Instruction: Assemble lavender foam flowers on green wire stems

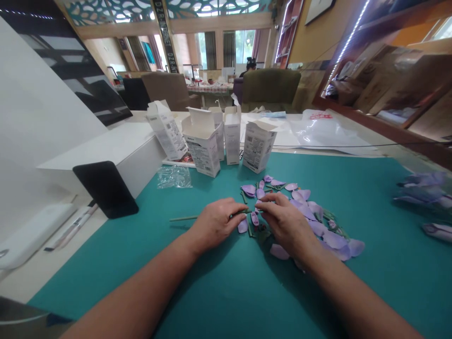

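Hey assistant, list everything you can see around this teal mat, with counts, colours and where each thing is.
teal mat: one, teal, across the table
cartons: five, white, along the mat's far edge
plastic bag: one, clear, left of the cartons
black slab: one, black, at the mat's left edge
white sheet: one, white, behind the cartons
armchairs: two, olive and brown, in the background
petals: many, lilac, scattered on the mat
stem: one, green, running into the left hand
left hand: one, on the stem
right hand: one, over the petals
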